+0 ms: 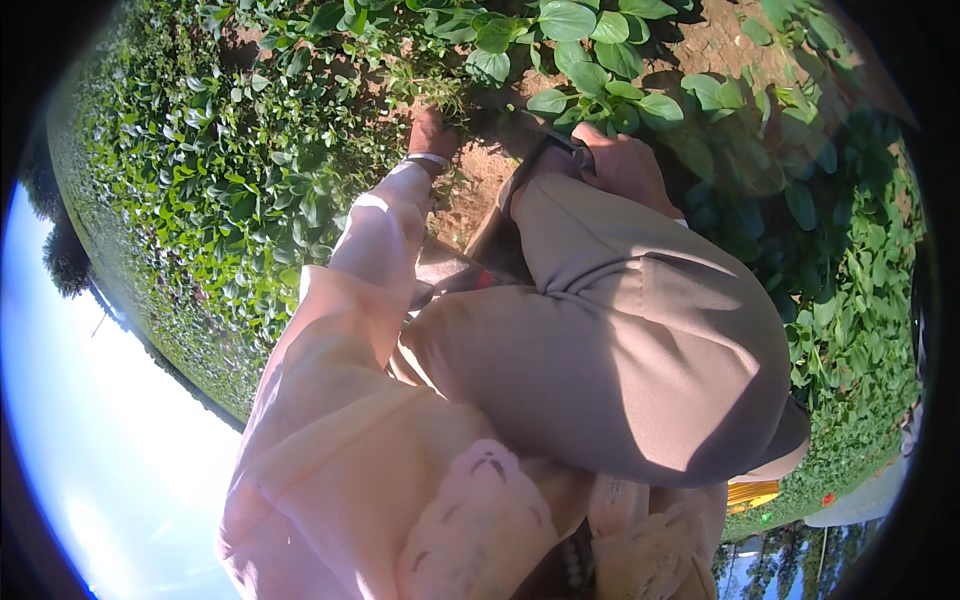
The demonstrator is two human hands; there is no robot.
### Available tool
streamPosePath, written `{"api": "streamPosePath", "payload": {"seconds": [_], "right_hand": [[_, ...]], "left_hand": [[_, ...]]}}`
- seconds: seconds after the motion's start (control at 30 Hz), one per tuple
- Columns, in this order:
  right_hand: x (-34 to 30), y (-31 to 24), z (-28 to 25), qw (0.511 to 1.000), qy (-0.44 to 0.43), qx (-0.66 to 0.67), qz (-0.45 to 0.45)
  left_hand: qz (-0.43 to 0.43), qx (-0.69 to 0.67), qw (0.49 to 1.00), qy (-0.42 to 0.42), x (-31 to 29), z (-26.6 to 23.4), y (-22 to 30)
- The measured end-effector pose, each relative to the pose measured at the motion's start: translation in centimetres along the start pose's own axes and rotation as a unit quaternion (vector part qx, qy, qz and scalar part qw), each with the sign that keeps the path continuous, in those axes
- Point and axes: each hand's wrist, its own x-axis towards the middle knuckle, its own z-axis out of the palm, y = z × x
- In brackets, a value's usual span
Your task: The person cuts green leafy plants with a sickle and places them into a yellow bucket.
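My left hand, with a silvery bangle at its wrist, reaches down to the soil among small-leaved weeds. Its fingers are lost in shadow and leaves, so their grip is hidden. To the right, beside my knee and foot, my right hand is closed around the dark handle of a hand tool. A thin metal part runs from the handle toward the upper left; its working end is in shade. Broad-leaved green plants grow just beyond my right hand.
Bare brown soil shows between my left arm and my shoe. Dense low greenery spreads on the left, and more leafy rows run along the right. My bent leg in beige trousers fills the middle.
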Motion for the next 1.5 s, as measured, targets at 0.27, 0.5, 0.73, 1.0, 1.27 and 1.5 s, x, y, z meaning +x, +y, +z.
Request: {"api": "streamPosePath", "payload": {"seconds": [0.27, 0.5, 0.73, 1.0, 1.27, 1.5], "right_hand": [[1.3, -0.3, 2.2, 0.999, -0.026, 0.01, -0.03], [3.6, -0.2, 3.6, 0.993, 0.007, 0.121, 0.017], [3.7, -1.6, -1.8, 0.984, 0.084, 0.159, -0.006], [8.3, -3.1, 2.2, 0.975, 0.131, 0.181, -0.013], [11.3, -5.7, 5.2, 0.964, 0.18, 0.192, 0.03], [13.4, -3.3, 7.1, 0.897, 0.177, 0.4, 0.072]], "left_hand": [[0.05, 0.16, 0.984, 0.062, -1.8, 2.2, 3.6], [0.058, 0.063, 0.996, 0.028, -0.1, 2.9, 2.6], [-0.102, -0.39, 0.914, 0.047, -2.2, -3.0, 2.0], [-0.09, 0.012, 0.983, 0.162, 5.5, -3.1, -0.7], [-0.111, 0.173, 0.977, 0.06, 8.8, -3.4, 3.7], [-0.018, 0.176, 0.984, 0.014, 14.1, -3.0, -3.0]]}}
